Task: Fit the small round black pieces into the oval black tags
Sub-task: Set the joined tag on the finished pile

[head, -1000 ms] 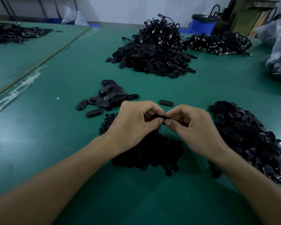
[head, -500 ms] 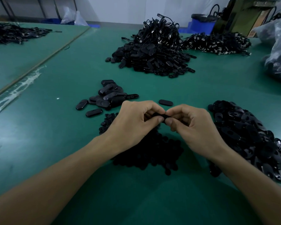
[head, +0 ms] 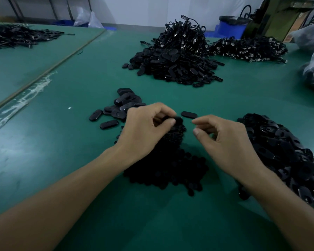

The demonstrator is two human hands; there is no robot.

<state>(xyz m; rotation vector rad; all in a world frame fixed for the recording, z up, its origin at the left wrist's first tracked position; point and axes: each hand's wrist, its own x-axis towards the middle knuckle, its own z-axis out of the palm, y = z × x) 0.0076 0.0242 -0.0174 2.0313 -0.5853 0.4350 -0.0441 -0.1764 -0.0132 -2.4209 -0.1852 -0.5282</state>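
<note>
**Left hand** [head: 143,129]: thumb and fingers are curled and pinched together on an oval tag [head: 178,121], held right at the fingertips. Whether a round piece already sits in it cannot be told.

**Right hand** [head: 228,140]: thumb and forefinger are apart and the other fingers loosely curled, with nothing seen between them. Its tips are near the left fingertips, not touching.

**Round pieces** [head: 163,171]: a heap on the green table [head: 62,160], directly under both sets of fingers and back toward the wrists.

**Tag pile** [head: 288,160]: just outside the right hand's little-finger side.

**Single tag** [head: 188,114]: just beyond the fingertips.

**Small cluster of tags** [head: 123,107]: beyond the left knuckles.

**Handling, as judged:** both parts look light, stiff and glossy, so they are likely to slip.
- The tag is best gripped by its long edges, leaving the face free.
- A round piece is best taken by its rim between thumb tip and forefinger tip, then pressed in squarely.
</note>
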